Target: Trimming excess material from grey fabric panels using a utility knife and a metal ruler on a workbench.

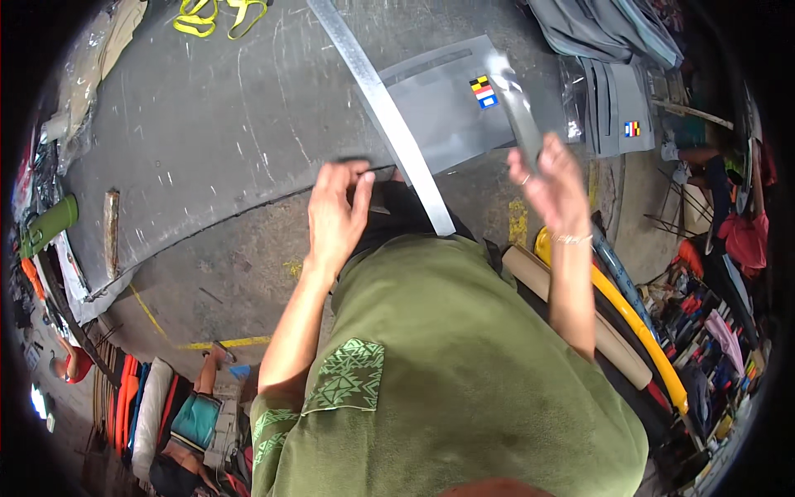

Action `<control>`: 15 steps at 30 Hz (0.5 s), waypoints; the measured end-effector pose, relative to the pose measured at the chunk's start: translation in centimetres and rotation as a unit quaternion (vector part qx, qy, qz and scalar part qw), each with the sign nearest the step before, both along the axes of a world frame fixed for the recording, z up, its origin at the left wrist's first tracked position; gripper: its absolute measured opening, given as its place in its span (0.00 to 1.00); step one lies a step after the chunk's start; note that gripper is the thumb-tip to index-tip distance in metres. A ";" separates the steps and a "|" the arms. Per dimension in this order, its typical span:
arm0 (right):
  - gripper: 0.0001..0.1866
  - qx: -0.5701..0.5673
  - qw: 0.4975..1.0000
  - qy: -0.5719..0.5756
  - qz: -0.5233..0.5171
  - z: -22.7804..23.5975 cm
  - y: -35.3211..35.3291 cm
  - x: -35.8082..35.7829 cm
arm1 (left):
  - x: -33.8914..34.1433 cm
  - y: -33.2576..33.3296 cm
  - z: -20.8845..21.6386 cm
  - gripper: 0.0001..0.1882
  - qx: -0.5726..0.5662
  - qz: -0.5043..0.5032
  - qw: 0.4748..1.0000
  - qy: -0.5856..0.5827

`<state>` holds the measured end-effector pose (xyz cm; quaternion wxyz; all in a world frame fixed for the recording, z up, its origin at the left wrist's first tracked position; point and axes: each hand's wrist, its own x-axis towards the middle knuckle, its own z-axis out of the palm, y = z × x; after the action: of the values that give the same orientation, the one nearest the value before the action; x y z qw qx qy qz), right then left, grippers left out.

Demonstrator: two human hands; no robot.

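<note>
My right hand (553,182) is raised over the table's near edge, its fingers closed round a long grey strip-like thing (517,108) with a shiny upper end. Blur hides its exact kind. My left hand (338,203) rests at the table edge, fingers bent forward and thumb apart, with nothing visible in it. Between the hands a long metal ruler (383,112) lies across the table, its near end jutting past the edge toward my body. Partly under it is a grey sheet (439,120) with a dark band and a small patch of coloured flags (484,92).
Yellow straps (199,18) lie at the far side of the dark table (224,108). More grey pieces (609,103) are stacked at the right. Fabric rolls, one yellow (638,319), stand on the right near my arm. A wooden stick (111,232) sits at the left corner.
</note>
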<state>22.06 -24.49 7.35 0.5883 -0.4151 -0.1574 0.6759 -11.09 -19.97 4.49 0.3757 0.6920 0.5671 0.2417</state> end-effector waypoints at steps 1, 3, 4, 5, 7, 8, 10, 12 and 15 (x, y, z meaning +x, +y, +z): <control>0.18 -0.041 0.997 0.057 0.013 -1.1 -2.4 -0.7 | 0.1 -0.5 0.4 0.11 -0.019 -0.004 1.000 -0.003; 0.20 -0.060 0.982 0.180 0.023 -3.6 -6.2 -2.9 | 1.0 -0.9 1.0 0.13 -0.134 0.033 0.989 -0.053; 0.27 -0.074 0.976 0.201 0.046 -3.2 -6.6 -4.4 | 1.0 -1.2 0.7 0.13 -0.142 0.036 0.988 -0.045; 0.25 -0.125 0.975 0.180 0.047 -2.0 -6.7 -5.6 | 0.6 -1.4 0.4 0.16 -0.147 -0.016 0.989 0.014; 0.22 -0.092 0.989 0.031 0.111 -4.2 -7.3 -5.9 | 0.6 -1.4 -0.8 0.19 -0.188 -0.035 0.982 0.000; 0.15 -0.128 0.977 -0.078 0.155 -4.1 -7.0 -5.7 | 0.8 -1.4 -1.2 0.21 -0.230 -0.053 0.972 -0.014; 0.13 -0.041 0.894 -0.387 0.222 -5.1 -7.0 -5.9 | 1.8 -1.3 -2.1 0.26 -0.256 -0.064 0.964 -0.031; 0.16 -0.082 0.890 -0.374 0.248 -3.9 -6.4 -7.6 | 2.8 -1.8 -4.7 0.28 -0.348 0.026 0.911 -0.218; 0.16 -0.083 0.914 -0.334 0.213 -3.7 -6.6 -8.3 | 4.9 -1.9 -4.3 0.24 -0.405 0.084 0.831 -0.372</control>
<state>13.78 -31.13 3.61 0.3063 -0.6209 -0.3728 0.6178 -6.15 -21.83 0.22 0.7829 0.2857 0.4874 0.2605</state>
